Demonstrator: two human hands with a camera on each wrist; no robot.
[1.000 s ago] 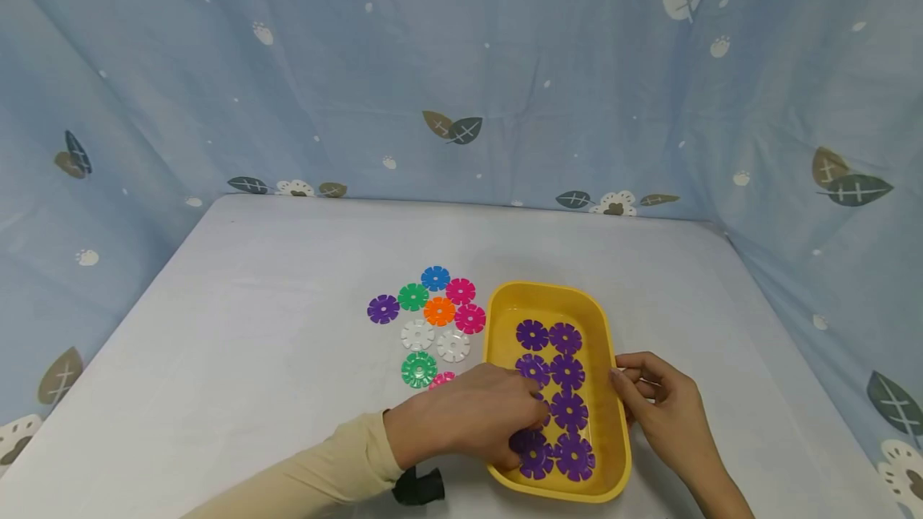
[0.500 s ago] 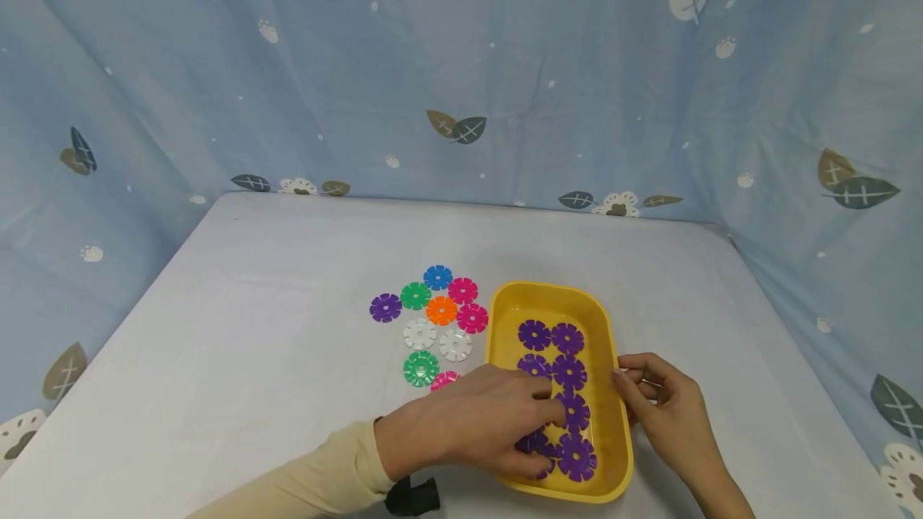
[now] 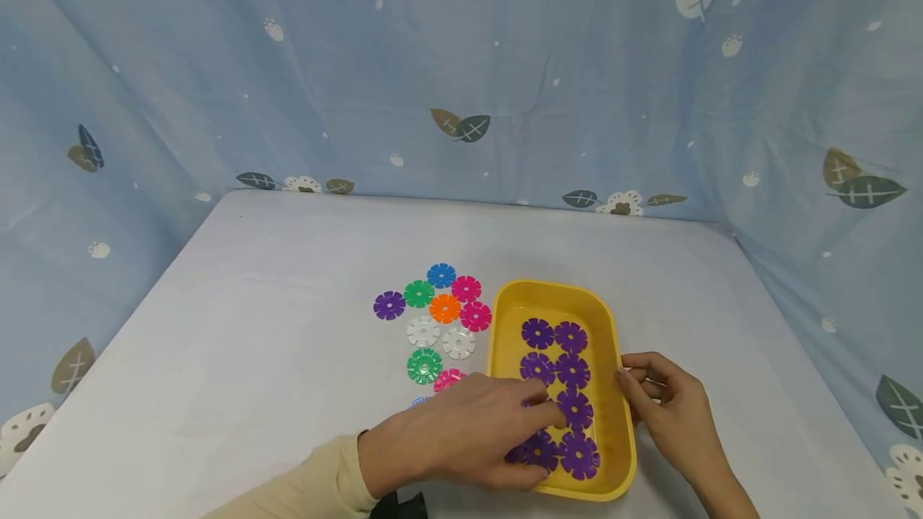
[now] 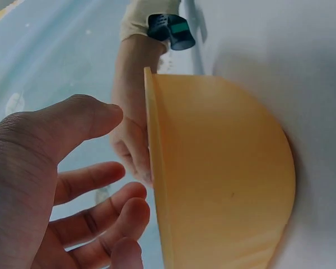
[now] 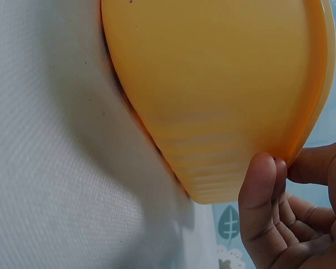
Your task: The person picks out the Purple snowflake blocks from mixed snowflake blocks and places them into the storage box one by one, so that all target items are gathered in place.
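A yellow tray (image 3: 624, 423) stands on the table, with purple flower-shaped plastic discs (image 3: 573, 371) lying flat in two columns inside. My left hand (image 3: 476, 427) hovers over the tray's left side with fingers loosely spread, hiding part of the rim and some discs. In the left wrist view, the left hand's curved fingers (image 4: 95, 224) are apart from the yellow wall and nothing shows between them. My right hand (image 3: 671, 411) pinches the tray's right rim between thumb and fingers. The right wrist view shows the right hand's fingertips (image 5: 260, 174) against the tray's outer wall.
Left of the tray lie loose discs of the same kind: blue (image 3: 441, 275), green (image 3: 424, 366), orange (image 3: 445, 308), pink (image 3: 476, 316), clear (image 3: 423, 331) and purple (image 3: 389, 305). A patterned blue curtain (image 3: 360, 62) encloses the white table (image 3: 288, 303).
My left hand's fingers have spread from a tighter curl over the lower-left discs, and the hand has shifted slightly back toward the left. The right hand keeps its grip on the tray rim.
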